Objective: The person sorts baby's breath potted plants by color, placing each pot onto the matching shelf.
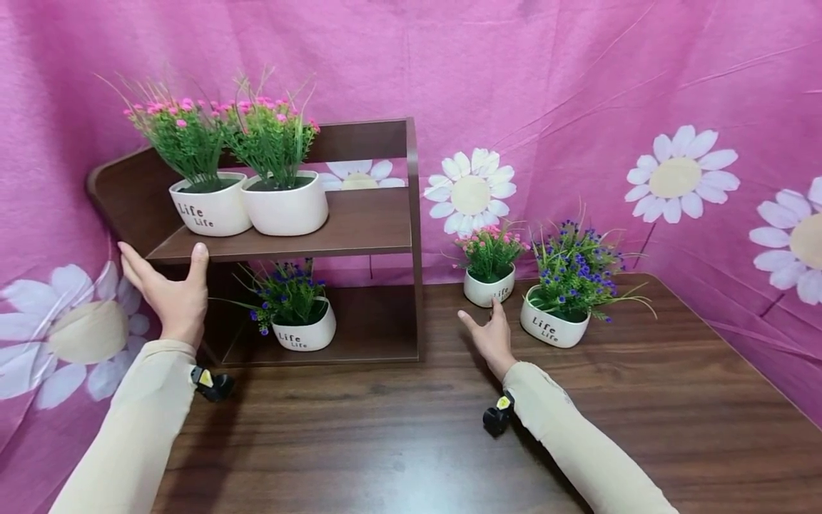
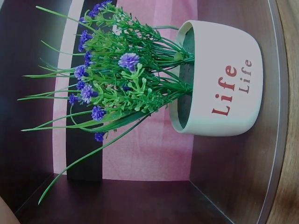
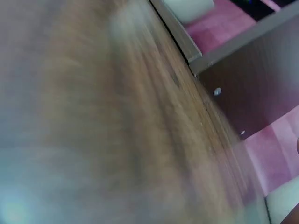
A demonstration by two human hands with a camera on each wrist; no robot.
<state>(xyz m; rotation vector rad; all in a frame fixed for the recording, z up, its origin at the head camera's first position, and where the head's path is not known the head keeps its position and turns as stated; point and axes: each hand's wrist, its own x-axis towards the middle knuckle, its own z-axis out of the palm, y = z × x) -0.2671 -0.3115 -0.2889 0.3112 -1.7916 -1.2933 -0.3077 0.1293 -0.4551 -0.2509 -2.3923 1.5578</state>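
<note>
— What's the setting?
— A wood-grain bench (image 1: 359, 428), a pink curtain (image 1: 559, 71) with printed white daisies behind it, and a dark brown shelf unit (image 1: 369, 218) at left

— Count the pots?
— Five: two pink-flowered pots (image 1: 285, 208) side by side on the upper shelf, one purple-flowered pot (image 1: 305, 334) below, and a lone pink-flowered pot (image 1: 484, 290) beside a bushier purple-flowered pot (image 1: 555, 325) on the bench

— The grip?
— Left hand (image 1: 175, 296): thumb and fingers spread at the unit's left front edge, contact unclear. Right hand (image 1: 491, 339): thumb and fingers parted before the lone pink-flowered pot; whether they touch it, I can't tell

— Room to move?
— Bare wood between the unit's right side and that pot, and along the front; the bench's right edge lies beyond the bushier one
</note>
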